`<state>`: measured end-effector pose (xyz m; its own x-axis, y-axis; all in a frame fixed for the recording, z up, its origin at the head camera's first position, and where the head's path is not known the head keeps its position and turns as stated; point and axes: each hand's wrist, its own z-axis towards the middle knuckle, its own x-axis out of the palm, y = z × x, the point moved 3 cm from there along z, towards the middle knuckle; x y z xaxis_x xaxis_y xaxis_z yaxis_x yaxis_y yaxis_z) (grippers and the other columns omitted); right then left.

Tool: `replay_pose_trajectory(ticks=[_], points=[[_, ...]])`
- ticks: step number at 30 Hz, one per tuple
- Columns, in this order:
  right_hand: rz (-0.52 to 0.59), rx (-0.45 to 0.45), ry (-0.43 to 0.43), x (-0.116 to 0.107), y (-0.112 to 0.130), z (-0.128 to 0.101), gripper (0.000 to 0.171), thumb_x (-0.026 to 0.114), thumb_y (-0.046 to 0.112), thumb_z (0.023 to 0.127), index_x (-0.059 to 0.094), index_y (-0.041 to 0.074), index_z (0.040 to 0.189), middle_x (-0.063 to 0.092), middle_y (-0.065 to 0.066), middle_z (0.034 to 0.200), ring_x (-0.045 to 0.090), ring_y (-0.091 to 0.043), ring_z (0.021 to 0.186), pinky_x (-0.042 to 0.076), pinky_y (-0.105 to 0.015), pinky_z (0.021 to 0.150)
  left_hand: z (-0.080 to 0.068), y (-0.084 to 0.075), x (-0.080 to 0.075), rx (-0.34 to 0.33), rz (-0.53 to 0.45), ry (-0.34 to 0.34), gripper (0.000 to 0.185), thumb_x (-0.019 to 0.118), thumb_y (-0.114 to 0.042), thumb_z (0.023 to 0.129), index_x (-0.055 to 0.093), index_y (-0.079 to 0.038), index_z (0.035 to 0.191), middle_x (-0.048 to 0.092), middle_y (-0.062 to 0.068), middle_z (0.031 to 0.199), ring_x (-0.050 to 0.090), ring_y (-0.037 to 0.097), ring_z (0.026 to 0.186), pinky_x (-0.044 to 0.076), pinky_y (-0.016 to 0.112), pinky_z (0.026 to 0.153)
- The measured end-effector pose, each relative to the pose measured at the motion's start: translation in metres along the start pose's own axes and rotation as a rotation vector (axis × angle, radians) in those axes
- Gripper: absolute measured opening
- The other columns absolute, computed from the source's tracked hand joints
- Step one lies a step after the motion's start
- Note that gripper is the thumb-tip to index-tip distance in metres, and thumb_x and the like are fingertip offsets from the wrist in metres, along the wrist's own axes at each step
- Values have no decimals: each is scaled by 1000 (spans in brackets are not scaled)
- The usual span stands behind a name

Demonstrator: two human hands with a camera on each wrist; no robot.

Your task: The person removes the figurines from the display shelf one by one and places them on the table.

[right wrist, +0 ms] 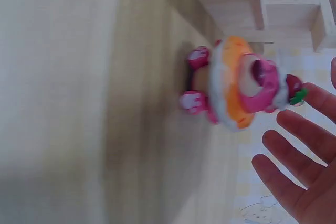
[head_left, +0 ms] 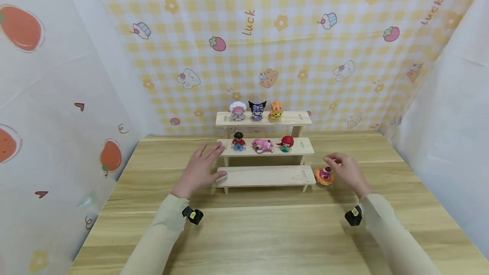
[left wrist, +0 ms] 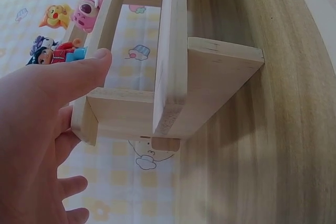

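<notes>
The only writing you can read is "luck life", printed in brown on the yellow checked backdrop, once above the shelf and again, cut off, at the upper right.

Your left hand lies flat with fingers spread and straight at the left end of the wooden shelf. The fingertips reach towards the middle step and the thumb touches the end of the bottom step. It grips nothing. In the left wrist view the thumb lies along the shelf's end frame.

Your right hand is held above the table, palm down, fingers loosely bent and apart, holding nothing. The orange toy stands on the table just beside the right end of the bottom step, right at your fingertips. From the head view you cannot tell whether they touch it; the right wrist view shows the fingers open and just clear of it.

Three figures stand on the top step and three on the middle one.
</notes>
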<state>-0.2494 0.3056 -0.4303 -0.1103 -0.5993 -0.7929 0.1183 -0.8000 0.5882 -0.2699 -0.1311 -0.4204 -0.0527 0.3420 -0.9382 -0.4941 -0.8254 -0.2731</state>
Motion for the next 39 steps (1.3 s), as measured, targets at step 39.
replay_pose_trajectory(ticks=[39], points=[[-30,-223,-116,-42,125,106,30,58,30,95,72,5,104,72,-15,103,65,-28,91,51,-46,78,1,0,3,-12,-3,-16,77,69,-43,85,35,-17,149,31,3,156,18,41,144,13,53,119]])
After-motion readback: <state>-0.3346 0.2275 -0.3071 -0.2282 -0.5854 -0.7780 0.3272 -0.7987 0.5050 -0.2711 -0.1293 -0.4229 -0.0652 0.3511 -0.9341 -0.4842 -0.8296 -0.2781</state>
